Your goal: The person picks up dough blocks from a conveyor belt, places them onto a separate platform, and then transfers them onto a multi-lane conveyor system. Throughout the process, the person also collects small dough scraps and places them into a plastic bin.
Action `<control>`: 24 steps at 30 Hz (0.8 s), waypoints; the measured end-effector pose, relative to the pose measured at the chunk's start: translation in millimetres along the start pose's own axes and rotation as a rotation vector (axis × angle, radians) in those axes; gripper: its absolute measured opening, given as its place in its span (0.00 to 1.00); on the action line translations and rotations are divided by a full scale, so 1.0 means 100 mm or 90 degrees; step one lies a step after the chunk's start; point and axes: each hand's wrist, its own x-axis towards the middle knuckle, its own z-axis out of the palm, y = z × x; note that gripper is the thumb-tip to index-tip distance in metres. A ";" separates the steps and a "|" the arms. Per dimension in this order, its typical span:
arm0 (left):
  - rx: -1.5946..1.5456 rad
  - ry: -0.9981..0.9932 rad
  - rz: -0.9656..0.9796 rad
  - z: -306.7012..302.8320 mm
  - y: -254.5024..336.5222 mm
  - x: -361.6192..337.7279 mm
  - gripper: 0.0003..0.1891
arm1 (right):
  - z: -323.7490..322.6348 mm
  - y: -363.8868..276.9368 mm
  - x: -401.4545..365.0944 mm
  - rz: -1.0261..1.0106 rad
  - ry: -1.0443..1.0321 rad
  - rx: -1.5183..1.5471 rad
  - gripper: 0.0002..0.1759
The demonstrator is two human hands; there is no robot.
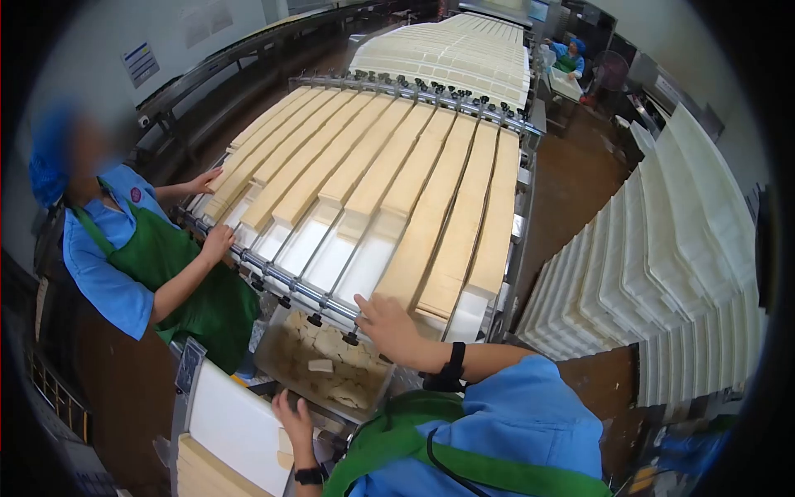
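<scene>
1. Where the belt (331, 248) comes to its near end, the right hand (389, 330) lies with its fingers spread, at the near end of one of the tan strips (422, 232); how firmly it presses I cannot tell

2. Below the belt's near end, toward its left, the left hand (296, 424) has its fingers apart and slightly bent, over the edge of a white tray (228, 410) and just beside a small tan piece (285, 447); whether it touches that piece I cannot tell

3. The strips lie side by side along the belt, their near ends uneven, with white surface showing before several of them and thin rods (325, 240) running between

4. Across the belt's near end runs a metal bar (286, 276) with dark knobs; a second bar (414, 93) crosses farther up the belt, with pale sheets (447, 54) beyond it

5. Under the belt's near end sits a bin (267, 352) with broken scraps (344, 389) in it

6. Left of the belt stands a co-worker (132, 248) in a blue cap and green apron, one hand (205, 180) at the strips, the other (219, 242) at the near bar

7. Right of the belt rises a stack of white trays (629, 240); near the belt's far end, also right, is another person (570, 62)
</scene>
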 end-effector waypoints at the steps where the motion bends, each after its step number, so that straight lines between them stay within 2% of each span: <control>1: 0.052 0.045 -0.081 -0.08 -0.09 -0.13 0.27 | 0.04 -0.03 0.00 0.004 -0.002 -0.027 0.15; 2: 0.105 0.091 -0.162 -0.18 -0.16 -0.26 0.28 | 0.09 -0.05 0.00 0.011 -0.011 -0.043 0.16; 4: 0.269 0.101 -0.320 -0.38 -0.40 -0.44 0.36 | 0.16 -0.08 0.02 0.025 -0.031 -0.077 0.18; 7: 0.328 0.092 -0.554 -0.63 -0.37 -0.69 0.42 | 0.10 -0.05 0.08 0.046 -0.149 -0.079 0.20; 10: 0.378 -0.045 -0.533 -0.59 -0.73 -0.90 0.42 | 0.25 0.01 0.05 0.042 -0.087 -0.115 0.19; 11: 0.335 -0.065 -0.477 -0.58 -0.79 -0.91 0.40 | 0.26 0.02 0.04 0.056 -0.083 -0.106 0.20; 15: 0.124 0.004 -0.277 -0.50 -0.56 -0.86 0.33 | 0.25 0.04 0.03 0.079 -0.081 -0.108 0.23; 18: 0.094 -0.019 -0.269 -0.51 -0.35 -0.74 0.31 | 0.19 0.06 0.03 0.076 -0.060 -0.109 0.22; 21: 0.139 -0.009 -0.196 -0.44 -0.59 -0.66 0.31 | 0.20 0.06 0.03 0.085 -0.041 -0.090 0.21; 24: 0.161 -0.081 -0.233 -0.55 -0.49 -0.54 0.27 | 0.25 0.09 0.03 0.088 -0.014 -0.091 0.23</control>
